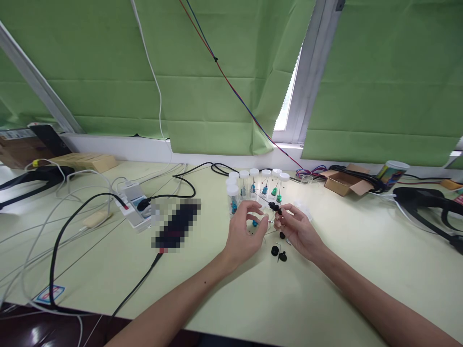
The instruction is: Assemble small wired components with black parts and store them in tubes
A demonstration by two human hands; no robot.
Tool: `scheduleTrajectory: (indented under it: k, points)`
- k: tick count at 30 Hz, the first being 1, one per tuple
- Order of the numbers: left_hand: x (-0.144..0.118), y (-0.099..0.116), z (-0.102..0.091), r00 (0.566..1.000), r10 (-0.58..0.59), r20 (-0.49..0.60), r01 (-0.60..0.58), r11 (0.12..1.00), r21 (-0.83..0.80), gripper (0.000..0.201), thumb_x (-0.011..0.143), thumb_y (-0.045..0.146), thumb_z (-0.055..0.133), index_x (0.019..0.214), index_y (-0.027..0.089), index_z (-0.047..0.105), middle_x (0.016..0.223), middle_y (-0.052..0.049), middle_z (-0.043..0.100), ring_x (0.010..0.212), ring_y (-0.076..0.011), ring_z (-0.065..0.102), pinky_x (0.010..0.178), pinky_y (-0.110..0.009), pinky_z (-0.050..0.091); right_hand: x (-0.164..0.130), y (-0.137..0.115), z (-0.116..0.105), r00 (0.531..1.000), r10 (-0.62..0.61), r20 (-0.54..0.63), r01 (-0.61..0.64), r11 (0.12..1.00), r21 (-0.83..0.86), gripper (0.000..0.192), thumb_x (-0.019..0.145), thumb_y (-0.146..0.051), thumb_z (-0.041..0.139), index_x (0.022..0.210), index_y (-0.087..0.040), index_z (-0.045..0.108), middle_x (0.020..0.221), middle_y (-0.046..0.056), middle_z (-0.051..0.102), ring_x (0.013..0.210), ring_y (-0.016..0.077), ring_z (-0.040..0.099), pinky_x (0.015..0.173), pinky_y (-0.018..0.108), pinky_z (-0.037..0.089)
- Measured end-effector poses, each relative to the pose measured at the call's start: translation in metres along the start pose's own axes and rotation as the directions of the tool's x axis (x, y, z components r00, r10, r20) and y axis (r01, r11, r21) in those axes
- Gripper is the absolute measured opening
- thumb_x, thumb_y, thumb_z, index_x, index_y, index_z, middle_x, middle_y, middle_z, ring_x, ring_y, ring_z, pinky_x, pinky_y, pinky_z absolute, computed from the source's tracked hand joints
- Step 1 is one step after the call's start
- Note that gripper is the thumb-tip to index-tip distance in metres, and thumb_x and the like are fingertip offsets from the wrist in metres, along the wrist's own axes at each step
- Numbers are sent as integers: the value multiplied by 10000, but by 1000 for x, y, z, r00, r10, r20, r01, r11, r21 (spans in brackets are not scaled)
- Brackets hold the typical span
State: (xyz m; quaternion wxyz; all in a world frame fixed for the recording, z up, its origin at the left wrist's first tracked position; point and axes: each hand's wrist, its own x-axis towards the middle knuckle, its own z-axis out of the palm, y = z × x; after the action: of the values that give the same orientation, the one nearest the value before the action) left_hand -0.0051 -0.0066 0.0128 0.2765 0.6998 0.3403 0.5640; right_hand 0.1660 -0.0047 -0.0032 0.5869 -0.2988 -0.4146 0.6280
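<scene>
Above the pale surface (253,308), the right hand (294,229) is pinching a small black part (274,206) between thumb and fingertips, its thin shaft pointing toward the vials, while the left hand (246,229) is curving just beside it, thumb and forefinger standing well apart with nothing visibly held. Just beyond the hands, clear vials with white caps (284,177) are standing in a cluster, several containing blue or green pieces (265,190). Nearer the person, loose black pieces (275,250) are lying just below the right hand, and a pixelated dark object (177,225) is resting farther left.
</scene>
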Motion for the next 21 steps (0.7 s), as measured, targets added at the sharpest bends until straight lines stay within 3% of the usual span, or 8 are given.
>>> scheduleTrajectory:
  k: [2, 6, 9, 14, 21]
  points:
    - [1, -2, -1, 1000, -3, 19, 2, 998, 68, 148, 889, 330, 573, 835, 195, 547, 789, -9, 596, 716, -124, 574, 661, -250, 493, 0, 0, 0, 1000, 4, 12, -4, 1000, -1, 264, 754, -393, 774, 853, -222, 599, 758, 4, 596, 654, 140, 535, 672, 311, 449]
    - [2, -6, -2, 973, -185, 139, 174, 981, 89, 508, 942, 492, 425, 561, 164, 499, 533, 11, 490, 515, -99, 446, 536, -244, 387, -2, 0, 2, 997, -1, 73, 5, 998, -59, 250, 789, -397, 743, 876, -220, 590, 742, 2, 601, 663, 138, 549, 677, 302, 452]
    - [3, -9, -2, 912, -337, 235, 351, 936, -18, 643, 951, 578, 300, 539, 152, 547, 510, -14, 515, 485, -106, 461, 515, -246, 380, -4, 1, 4, 994, 1, 110, 15, 990, -143, 250, 804, -415, 724, 881, -219, 589, 736, 2, 611, 663, 139, 563, 674, 300, 458]
    - [6, -13, -1, 837, -427, 342, 504, 845, -178, 671, 921, 639, 308, 533, 151, 554, 542, -51, 571, 461, -111, 498, 486, -249, 392, -5, 3, 5, 984, -37, 173, 82, 962, -262, 206, 839, -383, 691, 898, -208, 602, 692, -9, 600, 653, 135, 566, 654, 289, 458]
    - [6, -11, -1, 836, -439, 328, 513, 837, -189, 598, 910, 613, 387, 560, 153, 541, 519, -25, 535, 448, -104, 483, 467, -241, 382, -5, 6, 0, 980, -55, 190, 123, 922, -367, 185, 874, -375, 645, 894, -199, 593, 726, 7, 619, 656, 140, 570, 649, 289, 457]
